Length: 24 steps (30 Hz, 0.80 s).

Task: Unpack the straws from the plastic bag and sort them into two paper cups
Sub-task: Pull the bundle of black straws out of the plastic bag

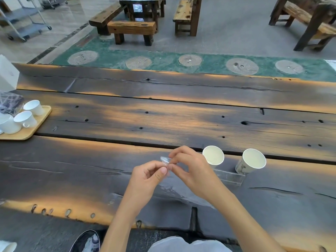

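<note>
1. Worktop (pixel 109 179): dark plank surface; the near edge runs just in front of the person's lap. Both forearms reach over it to mid-depth.
2. Left hand (pixel 151 173): fingers closed, thumb and forefinger pinching the end of the clear plastic bag (pixel 229 176). Judged purpose: anchor one side of the mouth.
3. Right hand (pixel 189 168): closed in a pinch on the same bag end, fingertips touching the left thumb. Opposed grips suggest the seal is being pulled apart; step = opening, approx. the start of the task.
4. Bag body trails from the pinch under the right hand toward the right, its far end lying flat on the worktop at the base of the cups. Straws inside: cannot tell, film too clear/blurred.
5. Left paper cup (pixel 213 155) and right paper cup (pixel 253 159): upright, apart, mouths open and empty, just beyond the right hand. Judged placement: within short reach for sorting.
6. Far left: wooden tray (pixel 38 124) w/ white mugs (pixel 25 118), well apart; not part of the task.
</note>
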Each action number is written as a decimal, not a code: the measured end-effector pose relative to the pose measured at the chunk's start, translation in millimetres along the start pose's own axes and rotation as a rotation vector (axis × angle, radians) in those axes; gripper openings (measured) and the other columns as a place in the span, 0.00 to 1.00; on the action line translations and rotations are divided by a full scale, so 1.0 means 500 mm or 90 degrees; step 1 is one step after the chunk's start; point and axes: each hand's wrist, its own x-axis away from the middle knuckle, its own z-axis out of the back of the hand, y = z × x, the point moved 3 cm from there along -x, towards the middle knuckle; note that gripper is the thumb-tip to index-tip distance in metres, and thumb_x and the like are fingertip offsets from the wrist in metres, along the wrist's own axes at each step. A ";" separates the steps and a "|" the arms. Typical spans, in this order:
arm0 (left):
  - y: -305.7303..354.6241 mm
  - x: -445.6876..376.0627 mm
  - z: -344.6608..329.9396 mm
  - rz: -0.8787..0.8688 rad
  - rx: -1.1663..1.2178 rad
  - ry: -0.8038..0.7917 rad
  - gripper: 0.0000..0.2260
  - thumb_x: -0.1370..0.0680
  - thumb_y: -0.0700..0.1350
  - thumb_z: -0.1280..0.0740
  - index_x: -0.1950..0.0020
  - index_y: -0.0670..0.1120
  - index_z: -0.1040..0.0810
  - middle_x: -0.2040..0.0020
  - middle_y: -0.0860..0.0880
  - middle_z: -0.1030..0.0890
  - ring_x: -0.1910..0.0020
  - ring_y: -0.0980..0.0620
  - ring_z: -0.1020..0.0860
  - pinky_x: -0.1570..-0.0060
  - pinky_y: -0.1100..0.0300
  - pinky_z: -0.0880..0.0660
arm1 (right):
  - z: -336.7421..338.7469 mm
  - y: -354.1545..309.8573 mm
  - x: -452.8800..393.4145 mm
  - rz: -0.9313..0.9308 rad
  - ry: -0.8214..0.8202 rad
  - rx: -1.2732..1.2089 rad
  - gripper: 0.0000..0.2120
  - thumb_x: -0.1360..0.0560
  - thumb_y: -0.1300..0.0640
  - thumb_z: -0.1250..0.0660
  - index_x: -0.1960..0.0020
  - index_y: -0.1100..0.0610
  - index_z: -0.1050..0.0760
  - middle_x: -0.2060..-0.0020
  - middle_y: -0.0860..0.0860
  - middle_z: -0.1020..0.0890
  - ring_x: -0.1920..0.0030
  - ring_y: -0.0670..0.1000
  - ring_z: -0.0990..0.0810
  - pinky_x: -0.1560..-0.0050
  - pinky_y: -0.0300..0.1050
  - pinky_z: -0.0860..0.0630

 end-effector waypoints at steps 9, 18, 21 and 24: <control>-0.014 0.009 0.020 0.021 -0.012 0.042 0.06 0.21 0.41 0.31 0.57 0.42 0.17 0.65 0.51 0.17 0.63 0.59 0.21 0.58 0.67 0.25 | 0.035 -0.002 -0.007 -0.093 0.044 -0.130 0.07 0.22 0.58 0.37 0.57 0.50 0.27 0.52 0.48 0.18 0.53 0.47 0.21 0.52 0.40 0.25; 0.032 -0.017 -0.009 0.002 -0.066 -0.004 0.08 0.25 0.38 0.26 0.48 0.45 0.19 0.51 0.51 0.16 0.51 0.55 0.18 0.50 0.63 0.22 | 0.033 -0.017 -0.008 -0.090 -0.062 -0.112 0.07 0.21 0.57 0.35 0.56 0.57 0.24 0.59 0.51 0.19 0.59 0.49 0.24 0.56 0.47 0.26; 0.041 -0.025 -0.017 -0.038 -0.095 0.003 0.02 0.24 0.35 0.28 0.54 0.41 0.19 0.60 0.53 0.18 0.60 0.59 0.21 0.58 0.67 0.26 | 0.052 -0.005 -0.004 -0.137 -0.036 -0.096 0.09 0.20 0.55 0.34 0.57 0.58 0.24 0.61 0.51 0.19 0.60 0.51 0.23 0.56 0.50 0.26; 0.038 -0.024 -0.009 -0.036 -0.052 0.044 0.02 0.24 0.35 0.30 0.56 0.38 0.20 0.63 0.54 0.19 0.63 0.61 0.22 0.61 0.68 0.26 | 0.091 0.031 0.012 -0.240 -0.016 -0.103 0.10 0.21 0.51 0.34 0.55 0.58 0.23 0.60 0.55 0.18 0.60 0.52 0.22 0.55 0.49 0.25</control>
